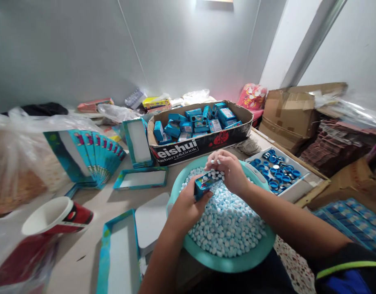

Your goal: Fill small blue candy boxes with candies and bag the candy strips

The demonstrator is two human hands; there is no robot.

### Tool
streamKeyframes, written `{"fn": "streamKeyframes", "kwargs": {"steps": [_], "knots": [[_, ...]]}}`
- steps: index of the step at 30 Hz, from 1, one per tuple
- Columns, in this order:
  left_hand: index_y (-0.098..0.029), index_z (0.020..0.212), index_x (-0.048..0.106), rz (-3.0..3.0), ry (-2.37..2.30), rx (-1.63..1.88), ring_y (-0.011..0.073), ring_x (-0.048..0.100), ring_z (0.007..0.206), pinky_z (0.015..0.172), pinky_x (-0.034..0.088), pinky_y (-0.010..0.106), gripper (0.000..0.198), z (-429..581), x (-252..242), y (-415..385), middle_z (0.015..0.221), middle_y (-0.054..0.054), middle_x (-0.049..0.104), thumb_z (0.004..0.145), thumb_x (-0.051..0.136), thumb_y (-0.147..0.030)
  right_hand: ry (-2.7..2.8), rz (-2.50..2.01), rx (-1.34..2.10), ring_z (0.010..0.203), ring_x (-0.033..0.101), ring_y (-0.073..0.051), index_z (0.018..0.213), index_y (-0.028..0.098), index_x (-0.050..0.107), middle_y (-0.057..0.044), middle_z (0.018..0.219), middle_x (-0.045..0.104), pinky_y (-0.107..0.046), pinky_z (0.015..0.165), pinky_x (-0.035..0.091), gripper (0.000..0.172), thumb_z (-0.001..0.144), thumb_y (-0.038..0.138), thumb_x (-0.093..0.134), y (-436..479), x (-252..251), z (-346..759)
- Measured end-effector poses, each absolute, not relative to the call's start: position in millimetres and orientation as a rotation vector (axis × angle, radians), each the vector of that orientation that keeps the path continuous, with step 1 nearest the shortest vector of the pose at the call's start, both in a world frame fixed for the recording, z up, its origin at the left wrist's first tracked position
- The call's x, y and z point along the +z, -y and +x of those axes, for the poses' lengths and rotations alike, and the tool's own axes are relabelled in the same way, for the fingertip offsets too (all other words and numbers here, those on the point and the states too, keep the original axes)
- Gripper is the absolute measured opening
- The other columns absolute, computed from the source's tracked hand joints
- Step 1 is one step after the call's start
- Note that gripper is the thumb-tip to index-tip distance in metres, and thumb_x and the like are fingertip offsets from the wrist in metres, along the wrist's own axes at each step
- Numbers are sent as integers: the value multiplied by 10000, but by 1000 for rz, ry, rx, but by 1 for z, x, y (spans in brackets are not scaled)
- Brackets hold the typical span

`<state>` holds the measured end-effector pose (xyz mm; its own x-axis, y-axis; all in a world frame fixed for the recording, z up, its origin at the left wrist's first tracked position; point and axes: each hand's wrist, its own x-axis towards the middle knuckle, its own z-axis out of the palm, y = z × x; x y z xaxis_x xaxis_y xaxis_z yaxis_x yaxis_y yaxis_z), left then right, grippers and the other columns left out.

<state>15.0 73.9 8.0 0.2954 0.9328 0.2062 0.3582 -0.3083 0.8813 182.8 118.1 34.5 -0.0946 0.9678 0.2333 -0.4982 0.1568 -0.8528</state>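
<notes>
Wrapped round a small blue printed box [202,184], my left hand [189,204] is above the left part of a turquoise basin [233,264]. Small white and pale blue candies [229,222] fill the basin. My right hand [226,168] is curled over the far side of it, at the right end of the small box, with several white candies at its fingers and between it and the box. Behind the basin, a black cardboard tray [200,150] holds many similar blue boxes [185,126].
A white box [298,184] of blue caps stands right of the basin. On the left are open blue trays [141,179], a fan of folded printed cards [97,153] and a tilted red and white paper cup [57,216]. Brown cartons [287,114] stand at the back right.
</notes>
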Motion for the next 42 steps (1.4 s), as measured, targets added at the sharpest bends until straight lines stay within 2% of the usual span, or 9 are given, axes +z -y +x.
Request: {"fn": "streamKeyframes", "kwargs": {"steps": [10, 16, 21, 25, 31, 35, 38, 40, 42], "knots": [[-250, 1323, 588, 1743, -1190, 1018, 288, 652, 1173, 1018, 518, 413, 481, 11, 3, -79, 1279, 89, 681, 879, 694, -399, 1059, -619, 1393, 740, 650, -177, 719, 198, 604, -7, 770, 647, -330, 775, 524, 168, 797, 344, 629, -118, 35, 184], [-243, 1319, 572, 1957, -1278, 944, 310, 635, 1194, 1024, 499, 447, 447, 14, 9, -76, 1282, 103, 681, 904, 651, -389, 1103, -593, 1395, 726, 645, -168, 635, 193, 524, -9, 768, 653, -319, 763, 514, 244, 809, 336, 616, -118, 35, 184], [-231, 1298, 589, 2051, -1296, 941, 329, 641, 1184, 990, 515, 456, 436, 15, 11, -73, 1265, 112, 692, 898, 653, -393, 1146, -590, 1374, 720, 649, -174, 696, 192, 596, -11, 749, 662, -316, 736, 513, 227, 858, 350, 611, -119, 33, 185], [-221, 1301, 591, 1983, -1350, 1068, 303, 663, 1140, 965, 528, 422, 452, 14, 11, -72, 1238, 103, 702, 893, 669, -399, 1209, -569, 1346, 769, 660, -178, 752, 193, 648, -8, 762, 675, -345, 821, 523, 210, 881, 357, 625, -118, 32, 185], [-234, 1310, 599, 1875, -1348, 1219, 251, 696, 1033, 930, 549, 386, 474, 12, 6, -76, 1167, 69, 720, 883, 701, -413, 1258, -697, 1271, 896, 636, -166, 890, 213, 674, -18, 940, 715, -302, 815, 495, 153, 794, 311, 740, -124, 26, 184], [-238, 1296, 617, 1896, -1318, 1247, 259, 681, 1092, 973, 537, 400, 454, 8, 6, -78, 1217, 78, 710, 882, 707, -399, 1153, -695, 1570, 910, 649, -163, 1015, 234, 659, -7, 969, 718, -311, 863, 499, 339, 719, 273, 820, -129, 22, 187], [-237, 1302, 626, 1948, -1271, 1227, 274, 674, 1122, 1005, 526, 425, 466, 8, 6, -78, 1239, 90, 706, 870, 721, -384, 1100, -665, 1854, 1001, 654, -185, 1127, 245, 661, -28, 1124, 710, -318, 902, 500, 497, 669, 253, 854, -132, 24, 192], [-246, 1294, 634, 1920, -1279, 1232, 266, 687, 1087, 985, 539, 419, 465, 9, 5, -78, 1212, 83, 715, 861, 732, -384, 1112, -650, 1923, 1058, 642, -197, 1186, 264, 651, -36, 1237, 681, -327, 920, 499, 496, 721, 319, 816, -135, 26, 194], [-250, 1286, 636, 1853, -1323, 1293, 256, 695, 1057, 955, 552, 407, 466, 11, 3, -78, 1191, 76, 717, 853, 740, -389, 1156, -684, 1875, 1094, 631, -213, 1233, 286, 624, -37, 1299, 656, -355, 921, 502, 418, 848, 441, 676, -140, 25, 195]]}}
